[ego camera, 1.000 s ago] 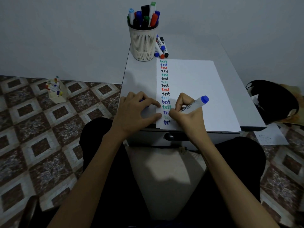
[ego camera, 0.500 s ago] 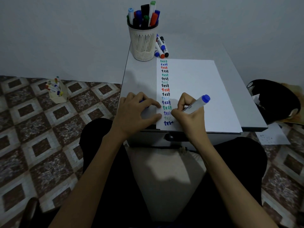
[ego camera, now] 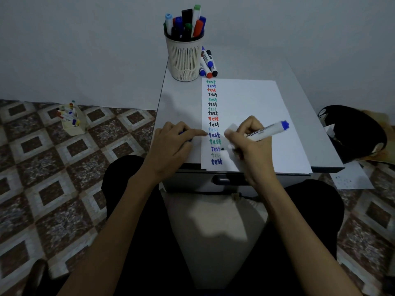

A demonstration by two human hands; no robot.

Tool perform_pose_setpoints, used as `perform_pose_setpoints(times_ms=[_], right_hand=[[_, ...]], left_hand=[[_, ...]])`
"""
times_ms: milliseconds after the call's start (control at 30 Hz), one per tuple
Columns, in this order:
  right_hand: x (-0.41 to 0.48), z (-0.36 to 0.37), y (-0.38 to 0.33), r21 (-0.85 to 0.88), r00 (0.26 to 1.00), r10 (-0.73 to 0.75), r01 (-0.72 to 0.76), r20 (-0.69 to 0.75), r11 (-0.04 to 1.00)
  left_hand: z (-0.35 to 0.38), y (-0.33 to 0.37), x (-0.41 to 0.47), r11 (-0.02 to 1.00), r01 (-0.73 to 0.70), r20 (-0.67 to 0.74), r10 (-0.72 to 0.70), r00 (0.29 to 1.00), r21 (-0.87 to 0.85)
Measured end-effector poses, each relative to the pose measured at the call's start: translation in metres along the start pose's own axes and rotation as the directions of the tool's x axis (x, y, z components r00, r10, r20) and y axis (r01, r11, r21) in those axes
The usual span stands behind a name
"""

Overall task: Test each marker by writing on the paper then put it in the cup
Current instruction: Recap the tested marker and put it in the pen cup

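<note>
Right hand (ego camera: 250,146) grips blue marker (ego camera: 266,130) over paper (ego camera: 256,99) beside the test column, left hand (ego camera: 171,146) curls round small blue piece (ego camera: 184,133) at paper's edge, cup (ego camera: 184,58) far on desk (ego camera: 181,103).

Left hand (ego camera: 168,148) curled around cap (ego camera: 185,133), index extended, right hand (ego camera: 250,146) gripping marker (ego camera: 267,130)

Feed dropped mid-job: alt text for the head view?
The right hand holds a blue marker over the paper, beside a column of coloured "test" words. The left hand rests at the paper's left edge, apparently gripping a blue cap. A cup of markers stands beyond the paper, loose markers beside it.
</note>
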State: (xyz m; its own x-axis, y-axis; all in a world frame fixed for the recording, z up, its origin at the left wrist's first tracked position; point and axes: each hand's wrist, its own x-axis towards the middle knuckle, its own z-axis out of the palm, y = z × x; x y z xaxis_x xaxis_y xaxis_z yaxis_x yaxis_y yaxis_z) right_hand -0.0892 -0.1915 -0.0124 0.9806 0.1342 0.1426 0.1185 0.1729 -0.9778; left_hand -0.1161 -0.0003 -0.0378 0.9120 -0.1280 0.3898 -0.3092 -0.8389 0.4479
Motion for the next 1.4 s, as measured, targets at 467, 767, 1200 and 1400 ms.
perform_pose_setpoints(times_ms=[467,767,1200,1400], right_hand=[[0.015,-0.007,-0.014,0.164,0.990,0.019,-0.043,0.143,0.986],[0.020,-0.017,-0.016,0.121,0.988,0.011,-0.030,0.154,0.992],[0.027,-0.023,-0.006,-0.469,0.943,-0.011,0.175,0.332,0.866],[0.033,-0.016,-0.008,-0.495,0.947,-0.032,0.196,0.320,0.846]], left_hand=[[-0.014,0.006,0.004,0.822,0.128,0.039,-0.128,0.991,-0.555],[-0.010,0.005,0.010,0.831,0.094,0.007,-0.107,0.994,-0.549],[-0.013,0.007,0.018,0.887,0.016,-0.019,-0.028,0.999,-0.462],[-0.009,0.008,0.024,0.923,-0.031,-0.115,-0.014,0.993,-0.382]])
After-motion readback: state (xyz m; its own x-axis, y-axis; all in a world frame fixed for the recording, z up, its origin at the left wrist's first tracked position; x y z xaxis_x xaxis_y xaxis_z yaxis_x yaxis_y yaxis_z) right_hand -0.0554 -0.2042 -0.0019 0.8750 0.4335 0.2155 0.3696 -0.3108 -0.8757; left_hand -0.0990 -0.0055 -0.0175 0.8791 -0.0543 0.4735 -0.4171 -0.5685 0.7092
